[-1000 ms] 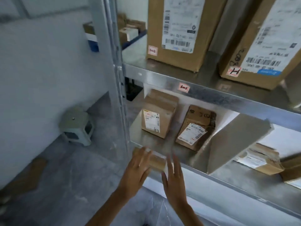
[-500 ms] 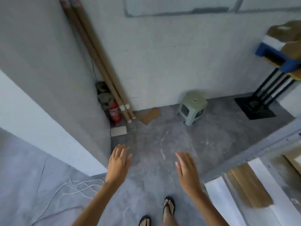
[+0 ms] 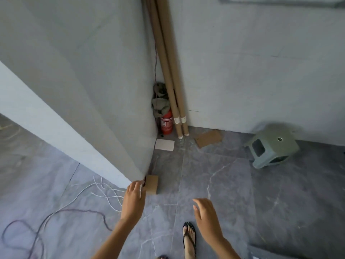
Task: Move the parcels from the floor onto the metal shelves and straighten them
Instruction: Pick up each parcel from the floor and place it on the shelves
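The grey marbled floor (image 3: 233, 193) fills the lower half of the view, and a pale wall (image 3: 78, 75) juts toward the person and ends in an outer corner. In the far inner corner long cardboard tubes (image 3: 166, 71) lean upright, with a red fire extinguisher (image 3: 166, 123) beside them and a grey rag (image 3: 160, 106) draped over its top. A green plastic stool (image 3: 273, 146) stands well apart to the right. White cord (image 3: 104, 190) and a dark cable (image 3: 56, 216) trail loose on the left. The left hand (image 3: 133, 200) is stretched forward with its fingers straight and pressed together, the tips just beside the left edge of the parcel (image 3: 151, 184); whether they touch it cannot be told. The right hand (image 3: 205, 215) hovers over bare floor, fingers loosely spread and gently bent, holding nothing. A foot in a dark sandal (image 3: 189, 238) stands below it. The parcel, a small plain brown box, lies flat on the floor at the foot of the wall's outer corner, its long axis pointing away from the person along the wall toward the tubes. A flat cardboard scrap (image 3: 208, 138) and a white card (image 3: 165, 144) lie near the far corner.
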{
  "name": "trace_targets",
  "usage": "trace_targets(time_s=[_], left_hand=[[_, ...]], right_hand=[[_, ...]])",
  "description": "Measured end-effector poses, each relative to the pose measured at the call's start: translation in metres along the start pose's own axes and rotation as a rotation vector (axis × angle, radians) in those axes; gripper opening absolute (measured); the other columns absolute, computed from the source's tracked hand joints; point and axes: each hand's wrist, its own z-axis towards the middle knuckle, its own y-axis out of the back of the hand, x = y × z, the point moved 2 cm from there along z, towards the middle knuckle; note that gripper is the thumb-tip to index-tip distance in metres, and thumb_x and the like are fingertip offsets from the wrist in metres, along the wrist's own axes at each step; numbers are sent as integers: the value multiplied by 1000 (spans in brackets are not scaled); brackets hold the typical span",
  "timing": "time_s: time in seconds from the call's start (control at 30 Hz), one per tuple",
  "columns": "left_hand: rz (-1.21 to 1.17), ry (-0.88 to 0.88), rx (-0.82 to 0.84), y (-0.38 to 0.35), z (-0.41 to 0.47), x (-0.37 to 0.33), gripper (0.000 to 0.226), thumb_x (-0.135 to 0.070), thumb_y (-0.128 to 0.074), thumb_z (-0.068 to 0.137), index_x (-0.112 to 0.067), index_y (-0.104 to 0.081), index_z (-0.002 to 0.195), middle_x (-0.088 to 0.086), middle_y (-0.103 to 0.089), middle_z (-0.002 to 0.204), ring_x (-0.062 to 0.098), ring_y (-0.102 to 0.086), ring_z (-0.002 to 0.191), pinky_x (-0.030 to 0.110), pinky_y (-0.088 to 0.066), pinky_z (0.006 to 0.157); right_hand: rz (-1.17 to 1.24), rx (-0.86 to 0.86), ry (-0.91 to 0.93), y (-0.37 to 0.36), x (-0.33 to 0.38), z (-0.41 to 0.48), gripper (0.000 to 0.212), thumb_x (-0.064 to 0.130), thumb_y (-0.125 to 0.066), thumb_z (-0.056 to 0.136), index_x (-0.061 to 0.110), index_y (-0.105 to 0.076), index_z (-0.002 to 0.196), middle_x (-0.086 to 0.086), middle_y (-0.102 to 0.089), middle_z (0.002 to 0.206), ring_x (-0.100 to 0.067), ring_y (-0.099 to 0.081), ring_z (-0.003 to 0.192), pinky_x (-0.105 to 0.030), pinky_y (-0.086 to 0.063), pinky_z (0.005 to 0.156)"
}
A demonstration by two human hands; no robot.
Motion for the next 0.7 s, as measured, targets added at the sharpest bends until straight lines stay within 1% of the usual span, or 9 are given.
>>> trace_targets(time_s=[0.07,0.17,0.27,0.37,0.4,0.5,0.57,0.63,0.7], left_hand=[[-10,40,32,-27,22,10,19,-14,-52,98,-10,-61,115,8,-59,118,28,-55,109,38,-46,90],[-38,133,73,-82,62,45,18,-17,-50,100,-7,-60,111,10,-59,115,28,-55,106,37,-45,88],[-88,231,83,-154,109,104,17,-14,-52,98,-4,-60,110,12,-60,113,30,-56,103,33,-43,86],[-81,297,110,-237,157,185,17,-8,-53,97,-1,-61,110,16,-61,113,34,-58,103,35,-43,86],[-75,321,119,-265,171,215,18,-6,-52,96,-1,-61,110,18,-61,113,36,-58,104,37,-44,88],[-49,389,166,-343,202,290,24,-3,-51,95,2,-58,118,22,-58,122,40,-54,112,40,-43,94],[-7,385,215,-392,213,329,34,-4,-51,96,1,-52,129,23,-51,133,40,-49,120,39,-39,100],[40,375,232,-433,218,362,43,-4,-52,94,-1,-45,137,22,-46,138,40,-45,123,39,-38,101],[84,431,195,-465,225,391,48,-3,-51,93,-1,-40,140,22,-41,141,40,-41,126,43,-38,102]], right_hand=[[1,97,-19,-26,-12,30,77,61,-10,97,11,-66,115,-2,-64,107,-18,-60,105,-30,-50,90],[29,236,-63,-80,-31,75,56,47,-27,96,11,-65,117,-4,-64,108,-21,-60,107,-26,-46,91],[90,294,-81,-155,-62,130,64,56,-27,95,10,-64,119,-5,-64,110,-19,-58,108,-24,-43,91],[82,351,-86,-251,-106,187,34,28,-43,102,10,-60,125,-6,-63,118,-19,-54,115,-18,-37,91],[99,365,-95,-284,-121,204,32,23,-44,102,10,-59,127,-5,-62,121,-18,-53,117,-16,-36,92],[148,416,-115,-378,-166,246,34,21,-43,103,10,-55,133,-6,-60,129,-17,-52,122,-13,-35,93],[202,465,-153,-436,-191,269,37,20,-42,103,9,-50,138,-8,-55,137,-18,-50,127,-16,-36,98],[274,500,-240,-485,-209,288,41,19,-41,104,7,-43,143,-10,-47,146,-19,-45,134,-20,-35,103],[344,544,-339,-526,-222,304,46,19,-39,105,7,-34,148,-11,-37,153,-22,-38,140,-24,-32,108]])
